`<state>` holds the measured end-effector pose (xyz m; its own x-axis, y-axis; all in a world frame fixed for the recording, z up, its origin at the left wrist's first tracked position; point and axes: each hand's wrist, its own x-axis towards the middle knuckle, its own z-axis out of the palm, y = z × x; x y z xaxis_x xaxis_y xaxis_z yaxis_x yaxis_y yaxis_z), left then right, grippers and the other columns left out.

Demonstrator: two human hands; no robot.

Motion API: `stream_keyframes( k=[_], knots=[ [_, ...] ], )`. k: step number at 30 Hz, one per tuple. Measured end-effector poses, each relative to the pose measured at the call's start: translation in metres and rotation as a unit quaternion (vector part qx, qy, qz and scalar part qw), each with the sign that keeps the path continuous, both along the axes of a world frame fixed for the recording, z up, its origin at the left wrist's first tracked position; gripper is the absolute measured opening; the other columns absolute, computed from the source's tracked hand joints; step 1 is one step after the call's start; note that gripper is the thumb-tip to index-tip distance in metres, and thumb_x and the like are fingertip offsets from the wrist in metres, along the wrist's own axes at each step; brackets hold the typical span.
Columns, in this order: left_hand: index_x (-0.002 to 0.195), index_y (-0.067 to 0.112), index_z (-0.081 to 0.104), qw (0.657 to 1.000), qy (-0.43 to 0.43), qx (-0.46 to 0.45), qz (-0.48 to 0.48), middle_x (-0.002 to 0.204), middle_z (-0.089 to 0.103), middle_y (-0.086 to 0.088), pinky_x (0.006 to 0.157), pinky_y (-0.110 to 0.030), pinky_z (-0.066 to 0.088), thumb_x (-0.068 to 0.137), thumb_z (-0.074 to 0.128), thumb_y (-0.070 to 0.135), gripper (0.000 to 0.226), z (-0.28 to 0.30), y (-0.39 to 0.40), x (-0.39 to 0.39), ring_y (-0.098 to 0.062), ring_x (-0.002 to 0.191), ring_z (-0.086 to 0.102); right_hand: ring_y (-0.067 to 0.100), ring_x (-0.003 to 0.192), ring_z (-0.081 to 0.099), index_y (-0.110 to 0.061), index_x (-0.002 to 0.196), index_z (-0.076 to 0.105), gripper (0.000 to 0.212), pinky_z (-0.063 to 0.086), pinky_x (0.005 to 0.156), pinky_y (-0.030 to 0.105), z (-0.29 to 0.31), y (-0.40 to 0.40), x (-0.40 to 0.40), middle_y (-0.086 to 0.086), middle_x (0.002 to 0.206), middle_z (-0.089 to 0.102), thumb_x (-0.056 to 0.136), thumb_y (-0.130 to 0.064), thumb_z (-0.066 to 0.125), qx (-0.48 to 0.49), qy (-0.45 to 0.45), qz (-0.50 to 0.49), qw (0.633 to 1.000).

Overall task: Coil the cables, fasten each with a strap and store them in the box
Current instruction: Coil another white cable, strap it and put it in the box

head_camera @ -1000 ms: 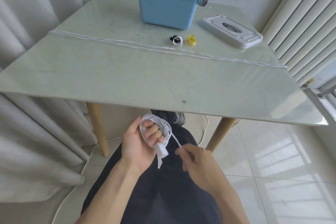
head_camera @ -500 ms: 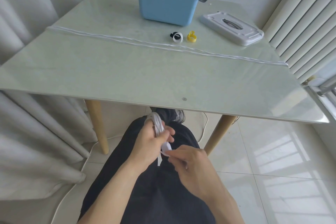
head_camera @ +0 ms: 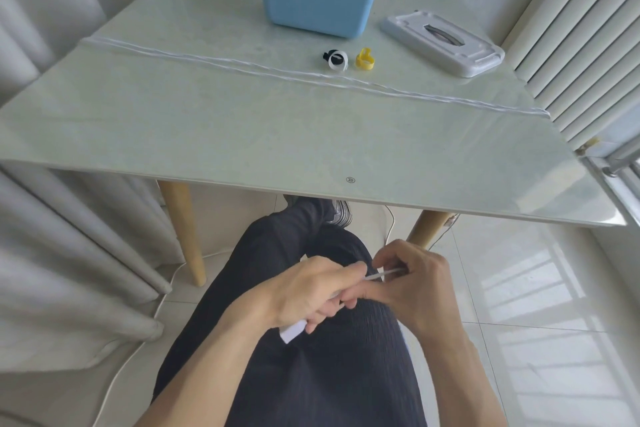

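Observation:
Below the table's near edge, over my lap, my left hand (head_camera: 304, 291) grips a coiled white cable; only its white plug (head_camera: 292, 332) sticks out under the palm. My right hand (head_camera: 412, 282) pinches a short white stretch of that cable (head_camera: 382, 274) between the two hands. Another white cable (head_camera: 311, 74) lies stretched straight across the table from left to right. A white and black strap (head_camera: 336, 61) and a yellow strap (head_camera: 365, 60) lie beyond it. The open blue box (head_camera: 320, 0) stands at the back of the table.
The box's white lid (head_camera: 443, 42) lies to the right of the box. The pale green table (head_camera: 207, 135) stands between curtains on the left and a radiator and window on the right. A thin white cord runs along the tiled floor under the table.
My left hand turned over and closed round the coil, hiding it. My right hand moved up to the left hand and drew the cable's end out to the right.

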<state>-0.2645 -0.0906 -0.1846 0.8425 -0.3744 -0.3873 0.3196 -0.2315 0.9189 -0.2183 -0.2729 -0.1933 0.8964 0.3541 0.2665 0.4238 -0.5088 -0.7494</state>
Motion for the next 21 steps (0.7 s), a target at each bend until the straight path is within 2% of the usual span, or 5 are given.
stream_keyframes(
  k=[4, 10, 13, 18, 21],
  knots=[
    [0.069, 0.008, 0.049, 0.99, -0.071, 0.118, -0.026, 0.055, 0.044, -0.004, 0.053, -0.029, 0.041, 0.093, 0.052, 0.057, 0.055, 0.0, 0.007, 0.0, -0.021, 0.043, 0.042, 0.009, 0.047, 0.042, -0.024, 0.068, 0.065, 0.054, 0.032, 0.046, 0.015, -0.001, -0.015, 0.018, -0.01, 0.053, 0.05, 0.041, -0.062, 0.091, -0.013, 0.033, -0.001, 0.999],
    [0.06, 0.008, 0.042, 0.977, -0.066, 0.199, 0.043, 0.049, 0.045, -0.001, 0.05, -0.029, 0.042, 0.094, 0.047, 0.055, 0.058, -0.007, 0.013, -0.001, -0.019, 0.039, 0.047, 0.005, 0.044, 0.038, -0.014, 0.073, 0.075, 0.02, 0.031, 0.046, 0.014, -0.01, -0.058, 0.046, -0.01, 0.046, 0.05, 0.065, -0.021, 0.092, 0.006, 0.163, -0.085, 0.983],
    [0.065, 0.006, 0.044, 0.964, -0.048, 0.261, 0.026, 0.058, 0.051, -0.011, 0.049, -0.035, 0.046, 0.092, 0.042, 0.064, 0.064, -0.013, 0.008, 0.001, -0.019, 0.041, 0.051, 0.007, 0.045, 0.038, -0.017, 0.069, 0.074, 0.016, 0.031, 0.046, 0.015, -0.017, -0.067, 0.047, -0.005, 0.048, 0.051, 0.071, -0.022, 0.089, 0.012, 0.16, -0.118, 0.98],
    [0.054, 0.025, 0.044, 0.938, -0.053, 0.341, 0.001, 0.055, 0.041, -0.002, 0.051, -0.039, 0.036, 0.102, 0.036, 0.054, 0.056, -0.014, 0.005, 0.0, -0.022, 0.05, 0.039, 0.006, 0.062, 0.055, -0.02, 0.073, 0.072, 0.018, 0.038, 0.055, 0.01, -0.025, -0.078, 0.053, 0.006, 0.073, 0.067, 0.081, -0.033, 0.081, 0.001, 0.106, -0.216, 0.971],
    [0.052, 0.025, 0.037, 0.949, -0.052, 0.309, 0.035, 0.05, 0.035, 0.003, 0.052, -0.037, 0.04, 0.105, 0.032, 0.044, 0.056, -0.012, 0.011, 0.002, -0.021, 0.049, 0.034, 0.02, 0.082, 0.059, -0.015, 0.084, 0.075, 0.022, 0.041, 0.07, 0.029, -0.031, -0.1, 0.061, 0.0, 0.084, 0.064, 0.088, -0.037, 0.074, -0.124, 0.14, -0.236, 0.954]
  ],
)
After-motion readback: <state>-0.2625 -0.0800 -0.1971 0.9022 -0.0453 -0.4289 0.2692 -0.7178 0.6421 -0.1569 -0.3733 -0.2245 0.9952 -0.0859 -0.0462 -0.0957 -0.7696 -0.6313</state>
